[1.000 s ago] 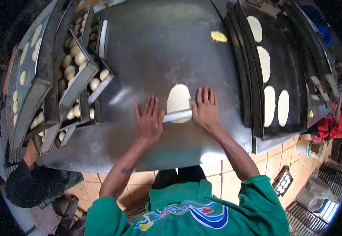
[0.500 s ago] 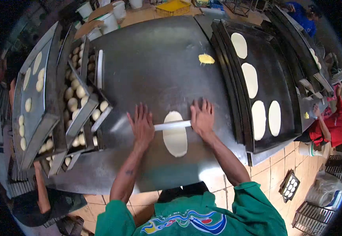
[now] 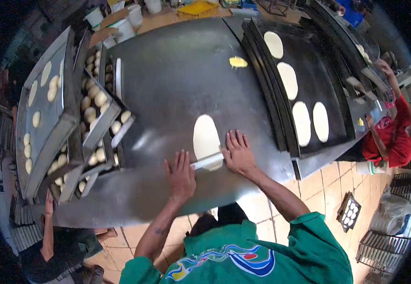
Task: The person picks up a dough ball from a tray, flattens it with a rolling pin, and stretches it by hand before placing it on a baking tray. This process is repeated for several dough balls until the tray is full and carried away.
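Shirt: A swirl of blue, red, yellow and white is printed on the green shirt [image 3: 250,253].
Left hand [image 3: 182,176]: The fingers are held straight, and one end of the white rolling pin [image 3: 207,161] is covered by the hand.
Right hand [image 3: 238,152]: The fingers are held straight too, and the other end is pressed under the hand.
Dough: One flat oval of dough [image 3: 206,135] is laid between the two hands, with its low part crossed by the pin.
Right tray [image 3: 320,83]: Four flat ovals [image 3: 300,124] are set out, to the right of the right fingers.
Yellow lump [image 3: 237,62]: One is seen, well ahead of the right fingers.
Left trays [image 3: 102,127]: Many dough balls [image 3: 100,98] are held, too hidden to be counted; one white stick [image 3: 118,78] is seen beside them, ahead of the left fingers.
Table [image 3: 167,71]: It is made of dark, shiny metal.
Room: Tan tiles [image 3: 319,185] are seen on the floor, with one small tray [image 3: 351,212] of white rounds. A person in red [image 3: 393,137] is seen off to the right, and a yellow crate [image 3: 198,9] far ahead of the fingers.
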`<state>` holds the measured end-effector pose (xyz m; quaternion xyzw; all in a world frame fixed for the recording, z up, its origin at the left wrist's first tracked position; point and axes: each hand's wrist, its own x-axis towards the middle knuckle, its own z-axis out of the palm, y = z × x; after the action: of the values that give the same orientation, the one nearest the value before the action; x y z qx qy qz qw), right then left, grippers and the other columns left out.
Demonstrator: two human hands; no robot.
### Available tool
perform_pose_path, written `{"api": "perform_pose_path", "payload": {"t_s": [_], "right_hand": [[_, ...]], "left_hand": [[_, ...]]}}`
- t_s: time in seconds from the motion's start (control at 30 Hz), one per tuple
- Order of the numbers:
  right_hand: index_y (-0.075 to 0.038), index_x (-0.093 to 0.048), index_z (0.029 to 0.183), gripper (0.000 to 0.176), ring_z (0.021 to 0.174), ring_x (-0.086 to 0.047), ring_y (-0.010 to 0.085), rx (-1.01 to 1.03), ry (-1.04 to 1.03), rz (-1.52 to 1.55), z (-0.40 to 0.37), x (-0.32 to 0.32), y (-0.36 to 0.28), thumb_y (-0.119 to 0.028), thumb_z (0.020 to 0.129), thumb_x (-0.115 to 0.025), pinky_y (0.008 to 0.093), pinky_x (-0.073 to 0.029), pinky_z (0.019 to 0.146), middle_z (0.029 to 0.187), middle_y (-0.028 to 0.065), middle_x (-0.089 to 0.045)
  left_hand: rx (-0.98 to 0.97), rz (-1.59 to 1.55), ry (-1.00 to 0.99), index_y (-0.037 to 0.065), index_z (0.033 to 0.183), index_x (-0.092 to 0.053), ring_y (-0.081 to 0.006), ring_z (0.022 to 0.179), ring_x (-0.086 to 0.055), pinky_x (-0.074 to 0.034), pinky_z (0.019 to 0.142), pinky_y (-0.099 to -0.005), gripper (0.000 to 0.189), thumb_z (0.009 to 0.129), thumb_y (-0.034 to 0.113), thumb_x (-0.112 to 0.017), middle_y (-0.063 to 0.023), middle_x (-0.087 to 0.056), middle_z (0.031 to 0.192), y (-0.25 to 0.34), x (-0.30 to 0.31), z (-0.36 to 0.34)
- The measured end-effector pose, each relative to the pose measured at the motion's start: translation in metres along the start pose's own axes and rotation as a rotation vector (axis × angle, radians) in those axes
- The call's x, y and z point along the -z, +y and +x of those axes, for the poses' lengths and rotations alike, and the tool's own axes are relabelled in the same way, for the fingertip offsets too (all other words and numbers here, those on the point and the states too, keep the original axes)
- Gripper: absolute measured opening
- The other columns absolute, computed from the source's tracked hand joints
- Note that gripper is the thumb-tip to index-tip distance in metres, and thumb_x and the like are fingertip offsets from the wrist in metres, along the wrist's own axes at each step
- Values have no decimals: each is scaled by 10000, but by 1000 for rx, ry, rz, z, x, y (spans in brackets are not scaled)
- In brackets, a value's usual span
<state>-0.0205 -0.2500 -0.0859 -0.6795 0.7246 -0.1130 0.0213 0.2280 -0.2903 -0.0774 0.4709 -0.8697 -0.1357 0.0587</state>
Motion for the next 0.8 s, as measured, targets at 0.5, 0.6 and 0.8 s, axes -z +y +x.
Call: {"api": "perform_pose_path", "payload": {"t_s": [0.5, 0.6, 0.8], "right_hand": [[-54, -566, 1248, 466, 911, -634, 369, 339, 36, 510, -120, 6, -134, -183, 819, -693, 456, -538, 760, 1019, 180, -630], [-16, -581, 1143, 327, 885, -618, 340, 332, -19, 514, -109, 25, -104, -185, 869, -634, 464, -518, 770, 904, 153, -596], [-20, -551, 1298, 429, 1082, -545, 356, 27, 252, 495, 24, 0, -3, -166, 899, -603, 453, -428, 938, 1134, 174, -584]], "left_hand": [[52, -223, 189, 104, 1450, -434, -403, 1466, -165, -88, 1170, -563, 586, 952, 400, -525, -196, -228, 1578, -33, -10, -47], [205, -217, 259, 92, 1412, -480, -396, 1445, -225, -115, 1163, -571, 535, 959, 371, -536, -187, -291, 1555, -82, 3, -11], [-3, -273, 401, 49, 1265, -604, -377, 1313, -420, -255, 1117, -511, 397, 935, 270, -590, -182, -459, 1442, -44, 13, 93]]}}
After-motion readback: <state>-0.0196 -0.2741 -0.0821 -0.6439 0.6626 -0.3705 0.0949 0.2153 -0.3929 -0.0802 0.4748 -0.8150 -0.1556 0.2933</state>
